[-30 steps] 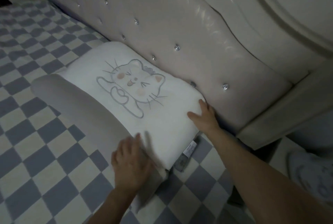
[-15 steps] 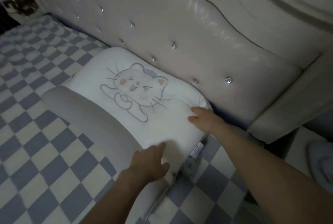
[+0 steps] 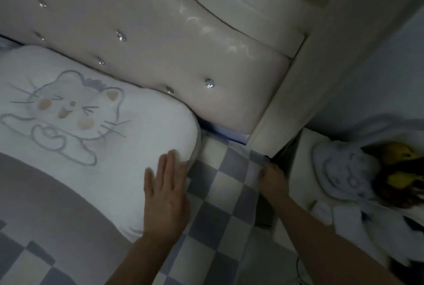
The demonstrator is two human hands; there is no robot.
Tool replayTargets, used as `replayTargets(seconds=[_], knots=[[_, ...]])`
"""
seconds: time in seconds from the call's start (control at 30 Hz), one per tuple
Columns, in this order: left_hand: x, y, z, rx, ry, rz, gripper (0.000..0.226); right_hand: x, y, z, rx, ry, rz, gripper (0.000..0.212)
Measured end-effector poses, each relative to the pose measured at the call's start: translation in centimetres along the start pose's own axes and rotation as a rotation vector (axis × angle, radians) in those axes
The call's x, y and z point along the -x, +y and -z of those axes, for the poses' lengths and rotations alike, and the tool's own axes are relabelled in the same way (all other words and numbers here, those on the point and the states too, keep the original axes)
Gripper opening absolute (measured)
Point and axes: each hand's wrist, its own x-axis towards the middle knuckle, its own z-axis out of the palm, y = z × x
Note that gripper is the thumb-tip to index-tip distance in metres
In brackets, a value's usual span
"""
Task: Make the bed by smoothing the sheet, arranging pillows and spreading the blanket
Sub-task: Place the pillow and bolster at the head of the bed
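A white pillow point(image 3: 128, 138) with a cartoon cat print and a grey front band lies against the headboard. My left hand point(image 3: 166, 195) rests flat on the pillow's right end, fingers straight. The blue-and-white checkered sheet point(image 3: 220, 195) covers the mattress to the right of the pillow. At the bed's right edge, near the corner, my right hand point(image 3: 271, 179) pinches the sheet with curled fingers.
The tufted, studded headboard point(image 3: 188, 55) runs along the back, ending in a cream corner post point(image 3: 273, 133). To the right of the bed a white nightstand point(image 3: 305, 170) holds a pale blue bunny-face item point(image 3: 344, 174) and something yellow point(image 3: 399, 154).
The view has swung right. My right hand left the pillow's corner and took hold of the sheet at the bed's edge. My left hand slid up along the pillow's right end.
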Motion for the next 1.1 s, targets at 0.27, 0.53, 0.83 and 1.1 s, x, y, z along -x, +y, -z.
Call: replayTargets(seconds=[0.27, 0.53, 0.83, 1.1], knots=[[-3.3, 3.7, -4.4, 0.034, -0.041, -0.202, 0.048, -4.8, 2.4, 0.5, -0.092, -0.124, 0.099, 0.041], [-5.0, 4.9, -6.6, -0.094, -0.249, -0.099, 0.054, -5.9, 3.4, 1.3, 0.192, 0.293, 0.097, 0.021], [-3.1, 4.3, -6.6, 0.06, -0.244, -0.163, 0.077, -4.6, 1.6, -0.3, -0.008, 0.428, -0.161, 0.021], [3.0, 2.0, -2.2, 0.237, -0.029, -0.241, 0.064, 5.1, 2.2, -1.1, 0.214, -0.029, 0.124, 0.02]])
